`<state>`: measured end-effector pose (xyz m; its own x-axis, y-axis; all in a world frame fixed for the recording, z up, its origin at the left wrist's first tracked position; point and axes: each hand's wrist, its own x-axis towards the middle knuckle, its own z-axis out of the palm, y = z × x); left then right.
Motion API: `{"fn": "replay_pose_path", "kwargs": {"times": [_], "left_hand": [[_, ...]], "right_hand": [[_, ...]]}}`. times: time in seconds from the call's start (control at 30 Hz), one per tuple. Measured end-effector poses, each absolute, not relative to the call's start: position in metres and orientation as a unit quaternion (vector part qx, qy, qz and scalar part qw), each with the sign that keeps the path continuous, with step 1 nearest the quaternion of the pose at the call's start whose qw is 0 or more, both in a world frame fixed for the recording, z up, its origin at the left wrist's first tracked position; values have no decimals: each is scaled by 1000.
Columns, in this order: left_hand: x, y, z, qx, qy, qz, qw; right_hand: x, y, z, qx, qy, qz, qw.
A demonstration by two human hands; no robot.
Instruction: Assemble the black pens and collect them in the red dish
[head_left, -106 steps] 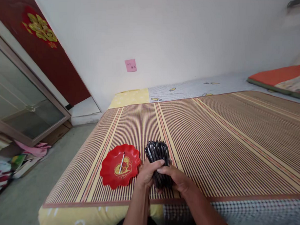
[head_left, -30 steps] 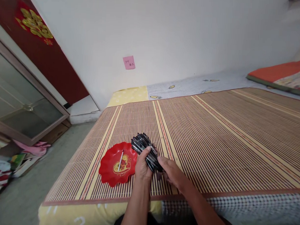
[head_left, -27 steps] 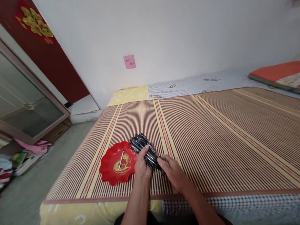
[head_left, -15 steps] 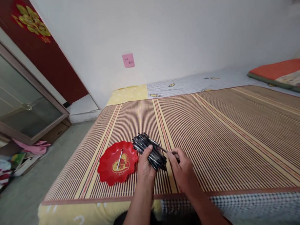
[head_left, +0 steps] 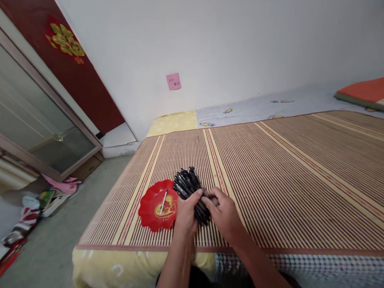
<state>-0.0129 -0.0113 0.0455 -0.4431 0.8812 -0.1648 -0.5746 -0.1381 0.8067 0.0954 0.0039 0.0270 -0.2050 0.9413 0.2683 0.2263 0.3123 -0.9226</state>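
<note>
A thick bundle of black pens [head_left: 188, 183] is gripped in my left hand [head_left: 187, 209], the thumb lying across the top and the pens pointing up and left. My right hand [head_left: 223, 210] is closed against the right side of the bundle. Its thumb and forefinger pinch a black pen at the bundle's edge, mostly hidden and blurred there. Just left of the bundle, a red wavy-rimmed plate [head_left: 147, 216] rests on the striped mat. A single thin white stick-like piece with a dark tip [head_left: 164, 202] lies in it.
The striped mat [head_left: 272, 184] covers the bed, whose near edge shows yellow and checked cloth. A folded orange quilt [head_left: 370, 89] lies at far right. At left stand a glass-paned door [head_left: 45, 109] and clutter [head_left: 28, 214] on the floor. A pink note [head_left: 173, 81] is on the wall.
My right hand has moved in against the bundle; the pen that slanted out towards it now lies along the bundle's edge. The view has shifted, so the scene sits further right.
</note>
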Motion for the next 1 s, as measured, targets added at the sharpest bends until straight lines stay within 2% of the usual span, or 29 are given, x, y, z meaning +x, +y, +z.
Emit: {"fn": "replay_pose_path", "kwargs": {"times": [0.17,0.27,0.43,0.53,0.77,1.0], "left_hand": [[-87,-25,68,232,496,677,492],[-128,-23,70,276,536,635,483],[-157,-14,43,288,577,589,486],[-161,-13,24,294,589,572,490],[-183,-19,5,331,636,567,406],[-178,-39,15,402,726,482,281]], "right_hand": [[31,2,49,-359,-662,498,429],[-4,6,50,-356,-673,516,393],[-27,11,44,-445,-758,398,261],[-25,8,41,-458,-780,366,219],[-20,-2,34,-496,-788,310,191],[-21,-11,23,-477,-809,269,215]]}}
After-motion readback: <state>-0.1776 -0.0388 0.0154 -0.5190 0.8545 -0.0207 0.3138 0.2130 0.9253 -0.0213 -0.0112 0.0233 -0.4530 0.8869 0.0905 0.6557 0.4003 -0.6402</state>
